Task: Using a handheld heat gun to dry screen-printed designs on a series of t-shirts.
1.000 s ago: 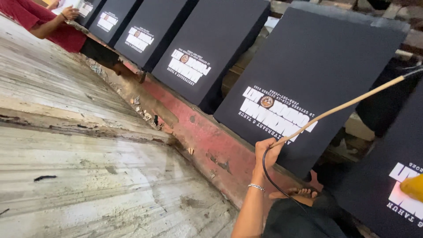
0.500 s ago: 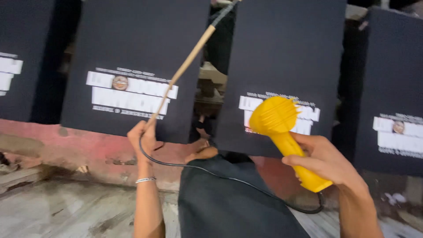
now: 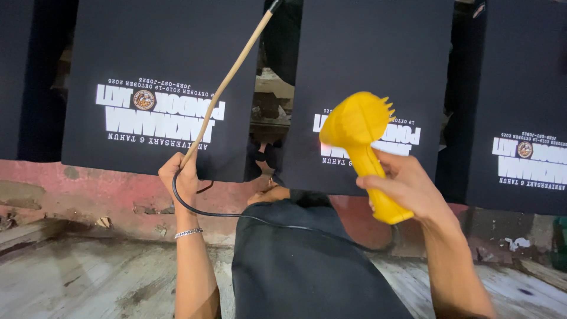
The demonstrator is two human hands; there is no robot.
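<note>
Hands: two in view. Left hand (image 3: 183,180) is closing tight around the lower end of one thin wooden stick (image 3: 227,80) and is also pinching a loop of one black cord (image 3: 218,214); a beaded bracelet (image 3: 188,233) is sitting on that wrist. Right hand (image 3: 407,186) is wrapping shut around the grip of one yellow heat gun (image 3: 363,147).

Black boards (image 3: 159,71): three showing printed faces, with a sliver of a fourth at the far left edge, all hanging side by side with white print reading upside down. Narrow dark gaps are separating them; the stick is crossing the gap between the two middle boards.

Heat gun's long axis is running from lower right to upper left, toothed nozzle pointing up-left at the middle board's print, just short of it. Stick is slanting from the left hand up and right, its top end leaving the frame at the upper edge.

Cord is trailing from the left hand across the person's dark-clothed lap (image 3: 307,266) toward the gun's base. A red ledge (image 3: 88,189) is lying under the boards, and a worn pale counter (image 3: 88,283) is giving open room at lower left and lower right.
</note>
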